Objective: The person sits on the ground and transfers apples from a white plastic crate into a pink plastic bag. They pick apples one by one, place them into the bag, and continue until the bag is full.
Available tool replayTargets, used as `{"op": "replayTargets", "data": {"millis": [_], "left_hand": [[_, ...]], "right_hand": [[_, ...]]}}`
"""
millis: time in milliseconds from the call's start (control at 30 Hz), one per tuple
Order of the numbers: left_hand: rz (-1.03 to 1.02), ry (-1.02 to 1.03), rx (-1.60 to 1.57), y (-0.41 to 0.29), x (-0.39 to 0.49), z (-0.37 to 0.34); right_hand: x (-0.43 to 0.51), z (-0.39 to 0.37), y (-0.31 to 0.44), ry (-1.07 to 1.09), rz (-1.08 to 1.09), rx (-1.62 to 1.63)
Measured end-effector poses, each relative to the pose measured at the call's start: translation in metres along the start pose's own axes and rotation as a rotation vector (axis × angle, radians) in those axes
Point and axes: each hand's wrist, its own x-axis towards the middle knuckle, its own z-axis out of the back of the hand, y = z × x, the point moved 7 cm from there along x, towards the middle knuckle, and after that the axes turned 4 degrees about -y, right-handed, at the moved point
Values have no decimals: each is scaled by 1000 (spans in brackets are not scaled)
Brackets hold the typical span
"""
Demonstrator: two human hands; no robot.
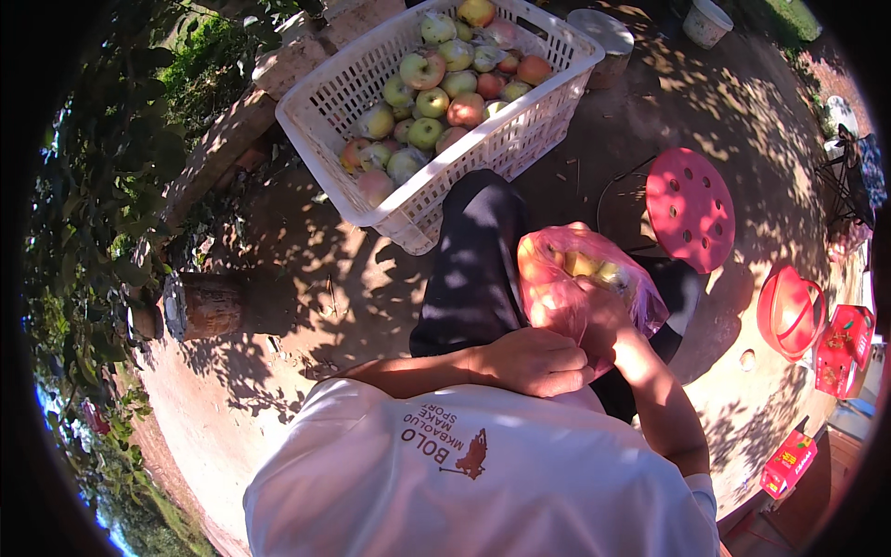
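A thin red plastic bag holding apples rests against my dark-trousered legs. Several yellowish apples show at its mouth; others appear dimly through the film. My left hand is closed on the gathered near edge of the bag, close to my white shirt. Over the bag's mouth lies my right hand, its fingers bent towards the apples and partly hidden, so its grip is unclear. Beyond my knee stands a white slatted plastic crate of red and green apples, some in clear film.
To the right are a red round stool with holes, a red basket and red printed cartons. A log stump stands left, near leafy branches. A white bucket is at the far right.
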Motion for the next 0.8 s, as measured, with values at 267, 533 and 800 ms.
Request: {"op": "replayTargets", "data": {"millis": [267, 533, 800], "left_hand": [[67, -112, 139, 23, 3, 68], [551, -459, 732, 121, -26, 268], [1006, 2, 928, 286, -111, 345]], "right_hand": [[-7, 2, 3, -23, -13, 5], [-7, -5, -13, -145, 46, -41], [-10, -24, -33, -35, 75, -73]]}}
